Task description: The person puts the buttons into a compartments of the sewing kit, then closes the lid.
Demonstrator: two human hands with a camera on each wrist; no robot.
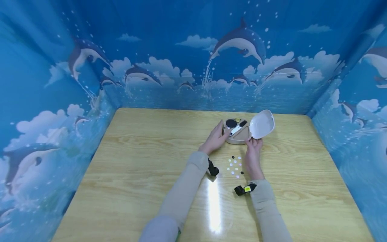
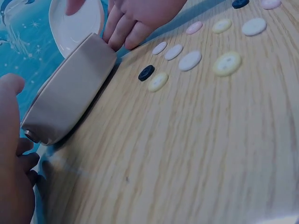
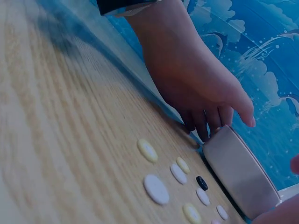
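Beige and smooth-walled, a rounded shallow box (image 1: 235, 142) sits toward the far edge of the pale wood-grain table (image 1: 145, 161), right of the middle, between the person's two hands. We see its glossy white rounded lid (image 1: 262, 125) swung open on the right side. Inside, we make out a round black piece (image 1: 231, 123), a small yellow item (image 1: 238, 120) too small to identify, and a slim white-and-black tool (image 1: 239, 128) lying aslant. The left hand (image 1: 215, 138) grasps the box's left end, fingers bent around that end and thumb above the rim. The right hand (image 1: 254, 156) grips the right end by the lid, its fingers curled against the wall. We cannot tell whether the whole base touches the wood. Nearer to us, between the forearms, small round buttons (image 1: 236, 169) lie scattered and apart from the box, two of them black, the others white, pale yellow and pale pink. Long light-coloured sleeves (image 1: 184, 188) cover both arms, and a small black device (image 1: 213, 169) is strapped at each wrist. Behind the table we see a blue curtain (image 1: 181, 50) printed with leaping dolphins and white clouds.
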